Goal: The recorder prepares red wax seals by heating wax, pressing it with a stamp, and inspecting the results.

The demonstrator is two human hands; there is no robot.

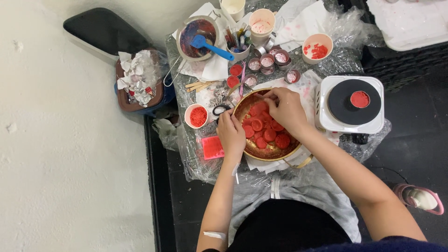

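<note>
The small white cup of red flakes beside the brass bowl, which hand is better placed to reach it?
Probably the left hand: it rests at the brass bowl's left rim, beside the small white cup. The right hand would have to cross over.

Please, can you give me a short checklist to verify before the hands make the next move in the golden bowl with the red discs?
1. Left hand steadies the golden bowl at its near-left rim: ok.
2. Right hand is over the red discs, fingertips at the far rim: ok.
3. What the right grip holds: cannot tell, fingers hide it.
4. Bowl sits level on the plastic-covered table: ok.
5. Hot plate stands close to the right forearm, a red piece on it; on or off: cannot tell.
6. Small cup of red bits stands upright beside the left hand: ok.
</note>
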